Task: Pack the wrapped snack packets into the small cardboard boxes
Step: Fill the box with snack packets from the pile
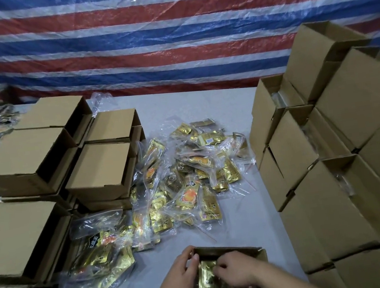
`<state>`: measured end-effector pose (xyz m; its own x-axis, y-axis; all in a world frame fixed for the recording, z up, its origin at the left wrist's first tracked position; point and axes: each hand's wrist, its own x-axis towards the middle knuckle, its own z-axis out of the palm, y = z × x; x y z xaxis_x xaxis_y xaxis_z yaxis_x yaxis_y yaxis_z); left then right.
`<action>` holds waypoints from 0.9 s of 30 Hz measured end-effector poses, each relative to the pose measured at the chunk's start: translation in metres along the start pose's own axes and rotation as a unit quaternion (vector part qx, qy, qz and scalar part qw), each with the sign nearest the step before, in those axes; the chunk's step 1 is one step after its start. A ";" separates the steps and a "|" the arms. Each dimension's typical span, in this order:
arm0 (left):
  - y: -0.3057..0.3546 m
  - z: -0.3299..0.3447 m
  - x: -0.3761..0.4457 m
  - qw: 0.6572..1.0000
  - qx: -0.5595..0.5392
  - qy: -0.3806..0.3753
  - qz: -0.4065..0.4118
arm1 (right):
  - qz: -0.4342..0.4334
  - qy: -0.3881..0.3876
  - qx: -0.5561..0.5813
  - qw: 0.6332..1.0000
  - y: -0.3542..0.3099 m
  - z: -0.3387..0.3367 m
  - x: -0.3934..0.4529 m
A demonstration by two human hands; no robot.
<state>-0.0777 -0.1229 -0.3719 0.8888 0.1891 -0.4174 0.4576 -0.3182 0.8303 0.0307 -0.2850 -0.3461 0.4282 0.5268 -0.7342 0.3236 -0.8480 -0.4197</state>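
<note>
A small open cardboard box (257, 253) sits at the near edge of the grey table, with gold snack packets (208, 280) inside it. My left hand (182, 275) grips the box's left wall, thumb curled over the rim. My right hand (235, 270) is down inside the box, its curled fingers resting on the gold packets; whether it pinches one is hidden. A loose heap of gold packets in clear plastic bags (184, 181) lies in the middle of the table beyond the box.
Empty open boxes (98, 167) are stacked at the left, with more bagged packets (98, 263) beside them. A tall stack of boxes (336, 171) fills the right side. A striped tarpaulin (143, 39) hangs behind the table (238, 210).
</note>
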 end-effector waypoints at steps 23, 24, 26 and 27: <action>0.153 -0.055 0.150 0.942 0.279 0.114 0.148 | -0.034 0.355 0.255 0.899 0.021 -0.165 -0.010; 0.161 -0.053 0.165 0.932 0.310 0.103 0.154 | -0.013 0.362 0.276 0.890 0.026 -0.172 -0.002; 0.177 -0.046 0.195 0.906 0.383 0.080 0.162 | 0.015 0.349 0.332 0.876 0.033 -0.183 0.010; 0.185 -0.040 0.209 0.890 0.422 0.065 0.164 | 0.024 0.339 0.355 0.871 0.036 -0.185 0.016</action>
<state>0.1918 -0.1053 -0.2910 0.9926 0.0463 -0.1124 0.0788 -0.9492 0.3046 0.2057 -0.2964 -0.2740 0.9043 0.1985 -0.3779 -0.2092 -0.5656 -0.7977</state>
